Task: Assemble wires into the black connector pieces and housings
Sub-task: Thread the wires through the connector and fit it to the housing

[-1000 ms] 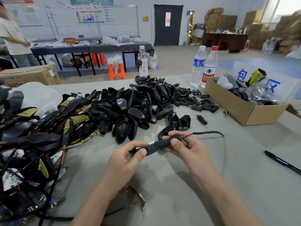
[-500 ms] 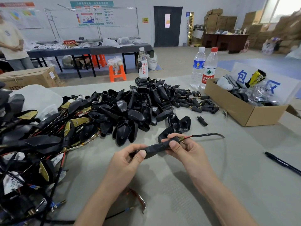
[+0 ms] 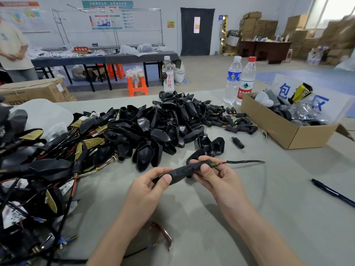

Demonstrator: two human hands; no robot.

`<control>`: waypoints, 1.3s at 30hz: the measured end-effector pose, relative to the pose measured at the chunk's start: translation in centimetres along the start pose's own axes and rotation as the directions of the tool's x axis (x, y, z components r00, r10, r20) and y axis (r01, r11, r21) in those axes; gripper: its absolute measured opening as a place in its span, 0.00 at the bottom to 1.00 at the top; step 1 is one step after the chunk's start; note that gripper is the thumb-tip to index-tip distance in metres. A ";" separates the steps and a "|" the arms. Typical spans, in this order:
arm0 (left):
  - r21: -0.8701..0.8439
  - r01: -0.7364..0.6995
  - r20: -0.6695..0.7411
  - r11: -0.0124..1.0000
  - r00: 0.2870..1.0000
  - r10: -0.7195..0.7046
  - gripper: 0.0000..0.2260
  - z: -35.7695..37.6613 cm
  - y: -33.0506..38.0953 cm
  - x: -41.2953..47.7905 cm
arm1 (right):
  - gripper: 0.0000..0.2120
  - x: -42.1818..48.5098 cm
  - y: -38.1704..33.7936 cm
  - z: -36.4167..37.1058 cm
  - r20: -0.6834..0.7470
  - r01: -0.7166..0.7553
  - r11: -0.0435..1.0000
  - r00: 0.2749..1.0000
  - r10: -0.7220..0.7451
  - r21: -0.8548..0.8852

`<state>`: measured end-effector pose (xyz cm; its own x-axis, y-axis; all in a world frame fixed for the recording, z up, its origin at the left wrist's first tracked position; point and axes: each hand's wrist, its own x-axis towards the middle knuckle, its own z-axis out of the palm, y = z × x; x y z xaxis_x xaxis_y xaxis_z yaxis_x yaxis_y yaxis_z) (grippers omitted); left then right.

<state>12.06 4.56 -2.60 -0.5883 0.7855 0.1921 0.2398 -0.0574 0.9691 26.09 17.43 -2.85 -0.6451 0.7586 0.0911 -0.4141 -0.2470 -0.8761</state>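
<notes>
One wide-angle view, worn on the person's head, faces forward and tilts down, close above the tabletop [image 3: 249, 217]; beyond the tabletop's far edge it reaches across the floor [image 3: 207, 73] to the back wall [image 3: 169, 14].

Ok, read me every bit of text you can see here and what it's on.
"京白开": leftmost bottle, on its label.
"农夫山泉": red-capped bottle, on its label.
"包", "区": white sign by the cardboard box.
"不合格区": red sign on the far table.
Wall posters, blue bottle label: too blurred to read.
</notes>
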 end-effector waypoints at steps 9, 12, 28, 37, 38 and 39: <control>0.052 -0.008 0.012 0.999 1.000 0.008 0.08 0.1 -0.4 0.1 | 0.06 0.0 0.1 -0.4 -0.041 -0.038 0.996 0.999 0.035 -0.084; 0.061 -0.008 0.019 0.998 1.000 0.007 0.08 0.1 -0.7 0.1 | 0.06 0.0 0.2 -0.5 -0.069 -0.042 0.992 0.997 0.034 -0.121; 0.080 -0.014 0.020 0.997 1.000 0.013 0.09 0.2 -0.9 0.1 | 0.07 0.6 0.0 -1.0 -0.054 -0.076 0.995 0.996 0.072 -0.072; 0.072 -0.017 0.046 0.997 0.999 0.014 0.10 -0.1 -0.5 0.0 | 0.07 0.7 -0.4 -1.4 0.001 -0.077 0.987 0.997 0.078 -0.139; 0.072 -0.014 0.048 0.997 0.999 0.011 0.09 -0.1 -0.5 0.0 | 0.08 0.7 -0.4 -1.4 0.009 -0.077 0.987 0.997 0.079 -0.141; 0.069 -0.009 0.046 0.998 0.999 0.006 0.09 -0.1 -0.5 0.1 | 0.08 0.7 -0.4 -1.5 0.015 -0.078 0.986 0.997 0.081 -0.146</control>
<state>11.83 4.57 -3.10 -0.5506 0.8128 0.1904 0.2977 -0.0219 0.9544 26.78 18.93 -3.11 -0.6862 0.7269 0.0274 -0.2649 -0.2147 -0.9401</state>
